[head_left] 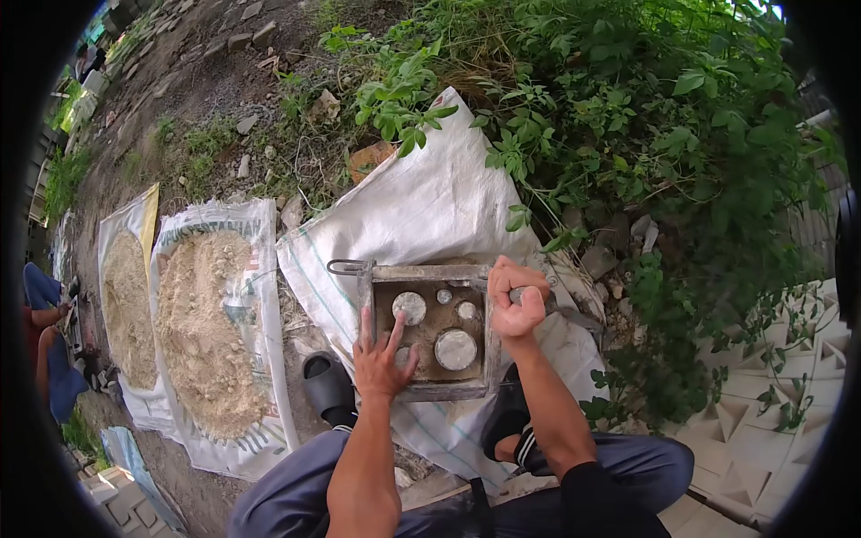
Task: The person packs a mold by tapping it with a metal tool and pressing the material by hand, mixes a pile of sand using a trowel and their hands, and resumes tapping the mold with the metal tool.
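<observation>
Between my feet lies a square wooden frame (441, 393) filled with brown, sand-like material. Several pale round discs of different sizes sit in it, among them a large disc (456, 350), an upper-left disc (410, 307) and a small disc (466, 310). My left hand (384, 363) is open over the frame's left side, fingers spread, one fingertip near the upper-left disc. At the upper right corner, my right hand (515, 303) is closed round a small grey piece (517, 294). The fingers hide most of that piece, so its full shape cannot be seen.
A white woven sack (421, 188) lies under the frame. Heaps of sand-like material (211, 323) rest on sacks to the left. Leafy plants (619, 125) crowd the upper right, and patterned tiles (762, 430) are at lower right. Another person (49, 332) sits at far left.
</observation>
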Action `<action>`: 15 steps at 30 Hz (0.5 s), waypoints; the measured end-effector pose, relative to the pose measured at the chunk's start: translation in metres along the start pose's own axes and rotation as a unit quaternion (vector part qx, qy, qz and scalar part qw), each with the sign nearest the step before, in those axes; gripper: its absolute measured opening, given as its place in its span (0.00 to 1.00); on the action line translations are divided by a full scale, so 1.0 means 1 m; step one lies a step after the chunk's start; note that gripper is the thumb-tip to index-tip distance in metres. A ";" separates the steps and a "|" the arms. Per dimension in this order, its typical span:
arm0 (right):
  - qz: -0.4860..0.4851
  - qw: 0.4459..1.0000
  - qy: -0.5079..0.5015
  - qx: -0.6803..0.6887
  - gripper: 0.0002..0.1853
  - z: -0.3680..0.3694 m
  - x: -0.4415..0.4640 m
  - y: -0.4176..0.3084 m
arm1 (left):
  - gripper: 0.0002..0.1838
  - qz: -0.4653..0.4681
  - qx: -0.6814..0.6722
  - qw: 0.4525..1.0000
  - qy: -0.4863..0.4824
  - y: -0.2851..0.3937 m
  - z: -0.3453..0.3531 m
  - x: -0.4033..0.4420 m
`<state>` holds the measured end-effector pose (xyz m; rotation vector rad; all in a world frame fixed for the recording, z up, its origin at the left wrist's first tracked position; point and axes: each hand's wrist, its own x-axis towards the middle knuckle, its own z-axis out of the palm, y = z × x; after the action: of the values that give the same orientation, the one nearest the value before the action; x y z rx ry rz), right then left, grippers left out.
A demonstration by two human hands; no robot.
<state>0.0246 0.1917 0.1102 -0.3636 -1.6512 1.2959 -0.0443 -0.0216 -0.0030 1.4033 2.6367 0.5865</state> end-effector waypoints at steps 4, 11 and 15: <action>0.006 0.999 0.047 0.017 0.33 -0.001 0.008 -0.040 | 0.37 -0.011 0.007 1.000 -0.011 -0.001 0.001 -0.004; 0.010 1.000 0.017 0.009 0.33 -0.007 -0.012 -0.012 | 0.35 0.005 -0.009 1.000 0.001 0.003 -0.002 0.000; 0.004 1.000 0.021 0.021 0.34 0.001 0.001 -0.038 | 0.36 -0.008 -0.008 1.000 -0.011 -0.001 0.002 0.000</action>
<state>0.0351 0.1769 0.1434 -0.3711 -1.5876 1.3183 -0.0445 -0.0216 -0.0050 1.3751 2.6170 0.5849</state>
